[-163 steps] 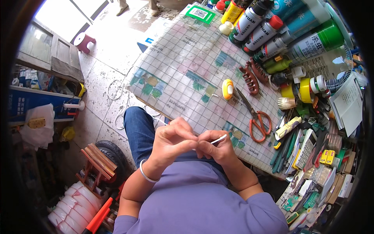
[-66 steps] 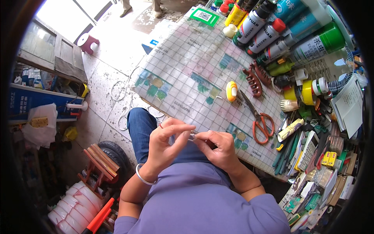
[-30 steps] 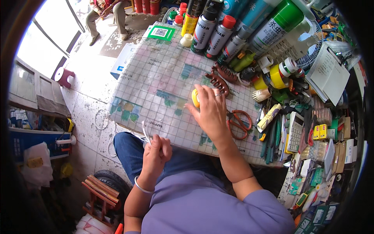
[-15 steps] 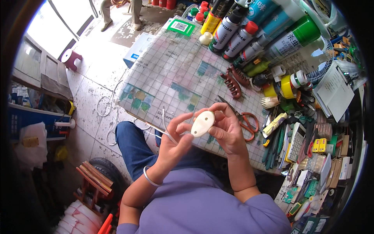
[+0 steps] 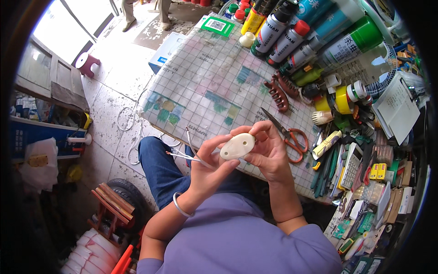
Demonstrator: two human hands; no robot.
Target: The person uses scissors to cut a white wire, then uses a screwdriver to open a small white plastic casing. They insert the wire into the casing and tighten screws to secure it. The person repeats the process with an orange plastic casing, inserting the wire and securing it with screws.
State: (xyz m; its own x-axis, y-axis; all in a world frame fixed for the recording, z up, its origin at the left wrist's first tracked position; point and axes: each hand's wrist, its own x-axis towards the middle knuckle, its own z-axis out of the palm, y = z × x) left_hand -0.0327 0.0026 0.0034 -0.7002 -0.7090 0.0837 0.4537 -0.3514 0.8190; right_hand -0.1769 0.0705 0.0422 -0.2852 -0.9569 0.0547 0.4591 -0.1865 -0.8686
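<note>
Up in front of my chest is a cream oval plastic switch housing [image 5: 237,146] with two small round holes, one toward each end. The fingertips of my left hand [image 5: 206,160] grip its left end. At its right end, the thumb and fingers of my right hand [image 5: 270,153] are closed on it. A white electrical cord [image 5: 188,158] with bare wire ends also runs out of my left hand toward the left. Its far part is hidden behind the hand. Scissors [image 5: 287,133] with orange handles lie on the table, just beyond my right hand.
The table [image 5: 182,86] has a gridded cover. Spray cans [image 5: 273,32], tape rolls [image 5: 342,99], a brown hair clip [image 5: 278,95] and a calculator [image 5: 350,165] crowd its right side. White cord [image 5: 127,119] trails on the floor at left, near a stool [image 5: 86,64]. Someone's legs [image 5: 162,11] show at the back.
The switch housing has turned to lie more level, and my left thumb and fingers have closed round its left end. The cord's wire ends have swung out to the left.
</note>
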